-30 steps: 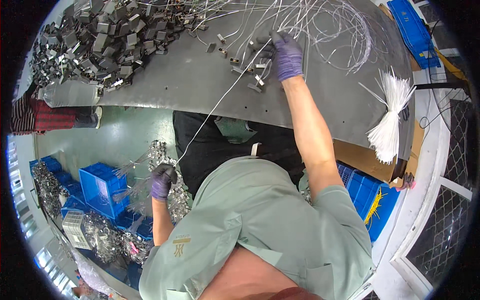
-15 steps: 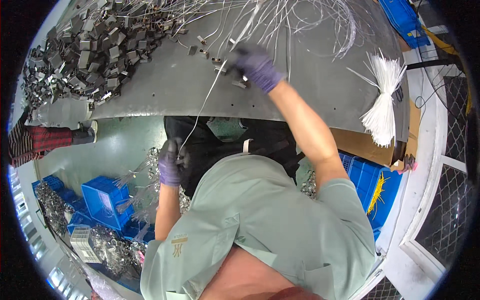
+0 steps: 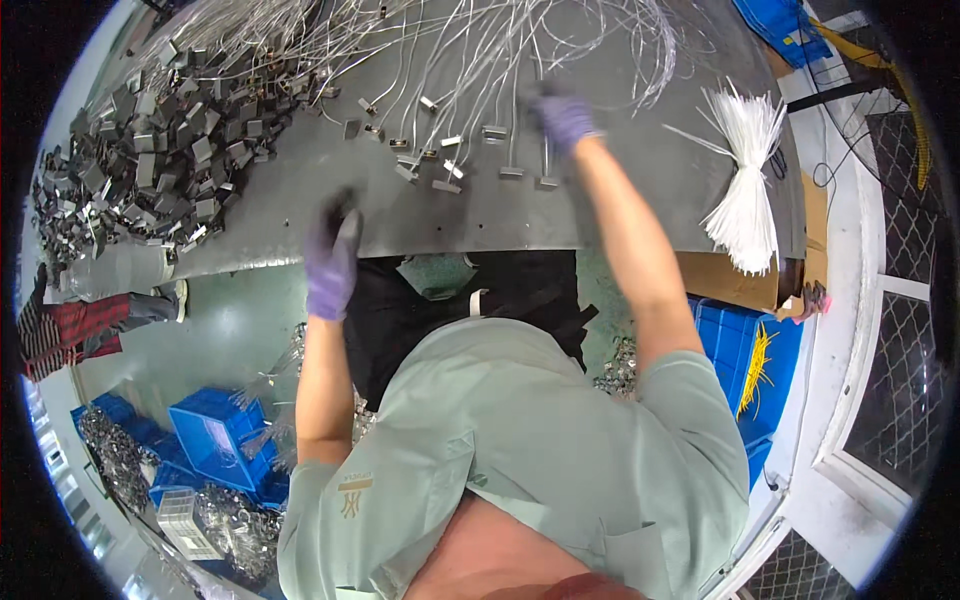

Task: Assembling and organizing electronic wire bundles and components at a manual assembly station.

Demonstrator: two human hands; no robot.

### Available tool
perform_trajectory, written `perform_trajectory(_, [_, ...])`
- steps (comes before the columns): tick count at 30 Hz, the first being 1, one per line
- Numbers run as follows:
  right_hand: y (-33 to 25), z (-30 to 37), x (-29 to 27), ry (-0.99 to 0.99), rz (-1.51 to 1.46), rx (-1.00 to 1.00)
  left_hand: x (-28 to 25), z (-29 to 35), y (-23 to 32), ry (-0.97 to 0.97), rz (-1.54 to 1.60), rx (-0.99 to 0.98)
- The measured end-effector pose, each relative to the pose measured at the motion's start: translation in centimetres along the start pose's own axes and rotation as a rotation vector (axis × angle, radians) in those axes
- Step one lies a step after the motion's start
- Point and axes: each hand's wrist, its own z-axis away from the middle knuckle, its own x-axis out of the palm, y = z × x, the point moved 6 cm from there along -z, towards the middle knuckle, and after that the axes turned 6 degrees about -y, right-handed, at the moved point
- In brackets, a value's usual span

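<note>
My left hand (image 3: 333,260), in a purple glove with dark fingertips, is over the front edge of the grey table (image 3: 380,215). Its fingers point away from me, thumb apart, and nothing shows in them. Farther right, my right hand (image 3: 567,118), gloved alike, is over the table beside a thin cable with a small rectangular connector (image 3: 547,183) at its near end. Motion smears its fingers, so any grip is hidden. Left of it lie several more cables with connectors (image 3: 446,186), their clear, silvery strands (image 3: 480,60) running to the far side.
A heap of small dark rectangular blocks (image 3: 150,165) covers the table's left. At right lies a tied bundle of white strips (image 3: 748,175). Blue crates (image 3: 215,435) stand on the floor at left, another blue crate (image 3: 725,340) at right. Another person's legs (image 3: 100,320) show at far left.
My left hand has risen from below the table edge and no longer has the cable end by it. My right hand has moved right; a cable now lies along the table near it.
</note>
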Motion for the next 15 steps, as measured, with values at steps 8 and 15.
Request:
perform_trajectory(8, [14.4, 0.5, -11.5, 0.175, 0.421, 0.432, -6.2, 4.8, -5.2, 0.135, -0.129, -0.125])
perform_trajectory(15, [15.5, 0.6, -11.6, -0.093, 0.575, 0.407, -3.3, -4.3, -3.7, 0.007, -0.294, 0.035])
